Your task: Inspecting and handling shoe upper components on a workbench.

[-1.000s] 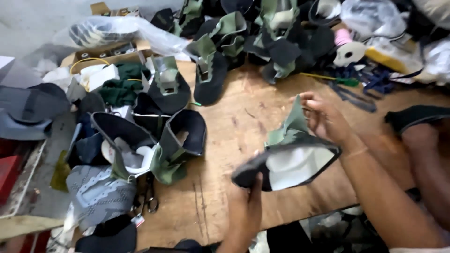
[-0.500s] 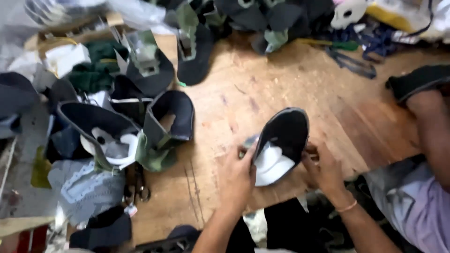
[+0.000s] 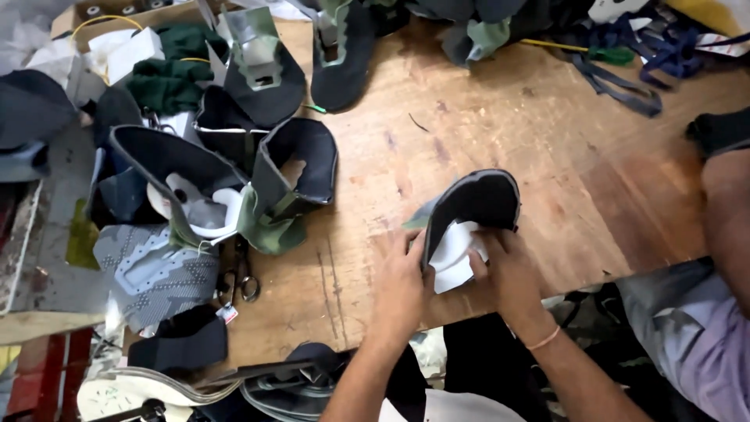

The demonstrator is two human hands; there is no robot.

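Lower centre of frame: left hand (image 3: 402,285) and right hand (image 3: 504,273) both grasp a dark shoe upper (image 3: 476,205) w/ white lining (image 3: 453,254) showing, held just above the near edge of the wooden table (image 3: 500,133). Left fingers curl round the upper's left rim, thumb side on the lining; right fingers pinch the lining and lower right rim; thin orange band (image 3: 543,338) on right wrist. Bottom edge, below the table: dark curved pieces and a pale sole-like piece (image 3: 117,395), partly cut off. Right edge: another person's arm (image 3: 730,227) and light purple sleeve (image 3: 699,344), apart from the hands. Left of the hands, on the table: scissors (image 3: 238,273), grey patterned fabric piece (image 3: 156,270), then a cluster of dark uppers w/ green trim, nearest an open one (image 3: 301,168) w/ a hole in the lining. Further up: another dark upper (image 3: 262,74) w/ grey insert, green cloth (image 3: 172,82) at upper left, cardboard box (image 3: 117,12) at top left corner. Top right: green-handled tool (image 3: 609,55) and dark blue straps (image 3: 625,82); rest of pile too blurred to tell.
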